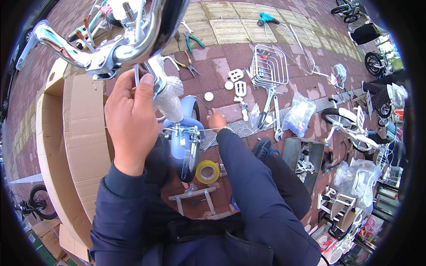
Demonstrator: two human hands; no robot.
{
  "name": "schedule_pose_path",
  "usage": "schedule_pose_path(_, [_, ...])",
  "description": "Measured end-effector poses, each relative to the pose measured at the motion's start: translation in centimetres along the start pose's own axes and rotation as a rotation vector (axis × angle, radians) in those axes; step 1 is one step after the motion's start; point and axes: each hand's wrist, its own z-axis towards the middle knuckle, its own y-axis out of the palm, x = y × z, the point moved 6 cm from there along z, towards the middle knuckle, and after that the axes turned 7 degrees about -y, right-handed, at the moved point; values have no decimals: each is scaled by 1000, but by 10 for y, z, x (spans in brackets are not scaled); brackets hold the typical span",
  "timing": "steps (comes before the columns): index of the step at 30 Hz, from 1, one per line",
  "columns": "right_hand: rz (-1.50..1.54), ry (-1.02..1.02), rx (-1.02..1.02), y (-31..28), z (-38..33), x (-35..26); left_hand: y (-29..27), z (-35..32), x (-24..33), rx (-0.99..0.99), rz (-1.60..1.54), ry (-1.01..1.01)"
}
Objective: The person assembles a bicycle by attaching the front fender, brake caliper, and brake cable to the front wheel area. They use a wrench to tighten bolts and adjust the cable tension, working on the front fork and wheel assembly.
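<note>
A small bicycle with a chrome handlebar (133,52) stands upright before me. Bubble wrap (169,98) covers its head tube, above a blue front mudguard (178,144) and a brake caliper (194,133). Just under the handlebar clamp, my left hand (132,117) is closed, thumb and finger pinching a pale cable (136,73) beside the stem. My right hand (216,120) is lower, right of the wheel, its fingers closed at the end of a thin metal rod (202,102). A thin white line runs from the caliper to my right wrist.
An open cardboard box (82,137) is close on the left. Pliers (194,42), white pedals (240,88), a white wire basket (269,66), wrenches (277,117) and a teal drill (267,19) lie ahead. Yellow tape (207,172) sits below the wheel; a metal toolbox (290,155) is right.
</note>
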Motion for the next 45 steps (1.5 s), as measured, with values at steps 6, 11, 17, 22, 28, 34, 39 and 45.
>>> schedule_pose_path(6, [-94, -209, -377, 12, -24, -6, 1, 4, 11, 69, 38, 96])
schedule_pose_path(11, [289, -126, -427, -11, -72, -4, 2, 7, 8, 83, 125, 90])
schedule_pose_path(17, [677, 199, -447, -13, -98, -10, 3, 7, 3, 90, 128, 67])
schedule_pose_path(22, [954, 353, -378, -4, -100, -13, 4, 6, 3, 107, 133, 50])
schedule_pose_path(28, [1051, 314, -401, 6, -94, -6, 6, 5, 3, 105, 121, 39])
schedule_pose_path(34, [1107, 214, -418, 16, -87, -8, 6, 5, 5, 103, 135, 62])
schedule_pose_path(39, [1425, 448, -389, 30, -97, -8, 5, 4, 5, 118, 153, 33])
schedule_pose_path(45, [1338, 482, -406, 26, -98, -3, 5, 5, 5, 116, 154, 37])
